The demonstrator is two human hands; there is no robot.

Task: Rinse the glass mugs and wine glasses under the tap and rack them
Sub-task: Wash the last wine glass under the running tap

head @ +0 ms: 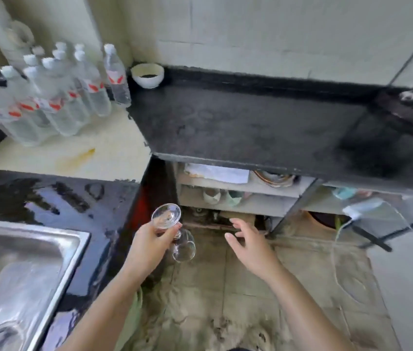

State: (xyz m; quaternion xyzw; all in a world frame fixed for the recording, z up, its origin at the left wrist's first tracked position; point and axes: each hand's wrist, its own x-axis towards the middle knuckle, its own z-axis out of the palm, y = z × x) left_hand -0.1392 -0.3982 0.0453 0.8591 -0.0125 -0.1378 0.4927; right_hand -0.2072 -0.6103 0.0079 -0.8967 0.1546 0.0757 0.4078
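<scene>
The left hand (149, 245) grips an upside-down wine glass (175, 231) by its stem. The right hand (249, 243) holds nothing, fingers spread apart.

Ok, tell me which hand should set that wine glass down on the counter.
Left. The left hand already holds the wine glass upside down by its stem. The right hand is open and empty, so probably no handover is needed.

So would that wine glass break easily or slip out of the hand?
Probably fragile: the wine glass is thin clear glass with a narrow stem. It may be slippery, since the left hand grips it upside down beside a wet counter.
</scene>
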